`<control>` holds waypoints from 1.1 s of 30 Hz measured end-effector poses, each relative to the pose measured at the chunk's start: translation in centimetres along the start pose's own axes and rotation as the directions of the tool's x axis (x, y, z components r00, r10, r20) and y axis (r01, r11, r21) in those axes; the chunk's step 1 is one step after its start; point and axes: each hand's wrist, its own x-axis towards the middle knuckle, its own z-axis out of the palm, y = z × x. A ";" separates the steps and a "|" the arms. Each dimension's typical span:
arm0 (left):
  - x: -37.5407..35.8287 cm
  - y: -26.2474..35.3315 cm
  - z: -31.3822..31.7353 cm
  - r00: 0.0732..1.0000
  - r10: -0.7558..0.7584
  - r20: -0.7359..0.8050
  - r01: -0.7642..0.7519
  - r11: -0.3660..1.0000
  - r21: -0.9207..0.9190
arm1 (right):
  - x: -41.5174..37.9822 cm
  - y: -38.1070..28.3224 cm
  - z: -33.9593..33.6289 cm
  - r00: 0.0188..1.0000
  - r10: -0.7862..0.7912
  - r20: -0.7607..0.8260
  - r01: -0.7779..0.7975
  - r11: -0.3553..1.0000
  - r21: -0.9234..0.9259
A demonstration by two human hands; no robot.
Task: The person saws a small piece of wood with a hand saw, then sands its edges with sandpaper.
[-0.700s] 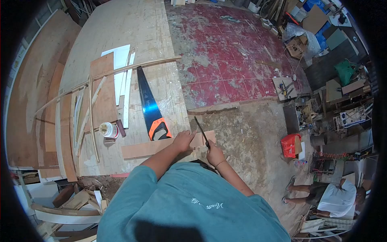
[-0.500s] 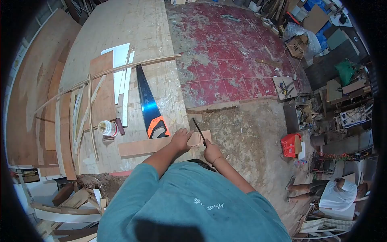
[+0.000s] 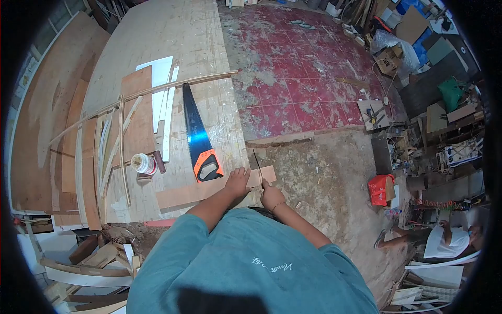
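**At the desk's edge: pale board under one hand, skinny blade in the other**

On the near right corner of the desk (image 3: 172, 31), there's a flat, light-brown board (image 3: 180, 195) lying with its right end poking out past the edge. Looks like thin wood to me, so I'd guess light, fairly stiff, not very slippery, but maybe a bit springy or splintery on that overhang. Best hold IMO is a flat palm on the wide face where the desk backs it up, fingers clear of the blade.

That's pretty much the left hand (image 3: 238, 181): palm down on the board, fingers spread, not wrapped around anything. The right hand (image 3: 272, 197) is in a fist around the handle end of a thin-bladed tool (image 3: 257, 159), blade pointing away from the body and crossing the board. Can't tell if it's actually biting. Both forearms angle inward, elbows wide, hands close together. The orange-handled saw (image 3: 196, 136) lies just beyond the board.
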 end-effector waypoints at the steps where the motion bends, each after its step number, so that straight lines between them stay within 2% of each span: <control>1: -0.3 0.1 0.1 1.000 -0.005 0.009 0.005 1.000 -0.004 | -0.3 0.1 0.2 1.000 0.005 -0.002 -0.005 1.000 -0.003; 6: -2.1 0.8 0.3 1.000 -0.017 0.019 0.017 0.999 -0.027 | -1.5 0.3 1.0 1.000 0.006 -0.013 -0.006 1.000 0.014; 8: -2.4 0.7 0.3 1.000 0.009 -0.022 -0.010 0.999 -0.046 | -1.8 0.7 1.5 0.994 -0.048 -0.096 0.057 0.994 0.089; 12: -3.1 0.2 2.3 0.996 0.027 -0.089 -0.037 0.993 -0.108 | -1.9 0.3 1.2 0.993 0.016 -0.115 -0.001 0.992 0.127; 14: -3.7 0.3 2.9 0.990 0.083 -0.110 -0.098 0.986 -0.137 | -1.5 0.2 1.2 0.977 0.006 -0.211 0.031 0.984 0.173; 17: -4.4 0.8 3.2 0.992 0.119 -0.033 -0.122 0.985 -0.121 | -1.4 -0.2 0.6 0.988 0.027 -0.155 -0.001 0.987 0.162; 21: -4.1 0.5 3.5 0.995 0.103 -0.011 -0.104 0.989 -0.107 | -1.3 -0.2 1.0 0.992 0.021 -0.127 -0.003 0.989 0.145; 23: -3.1 -0.2 3.5 0.991 0.042 -0.129 -0.054 0.994 -0.096 | -1.2 0.0 1.3 0.994 0.017 -0.104 -0.004 0.992 0.124; 27: -1.1 -1.4 1.8 0.994 -0.048 -0.095 0.034 0.989 -0.147 | -0.8 0.0 1.1 0.997 0.007 -0.082 0.004 0.991 0.132; 33: 1.0 -2.9 -0.3 0.996 0.057 -0.065 -0.061 0.995 -0.073 | 1.1 -1.1 0.2 0.998 -0.026 -0.064 0.034 0.991 0.133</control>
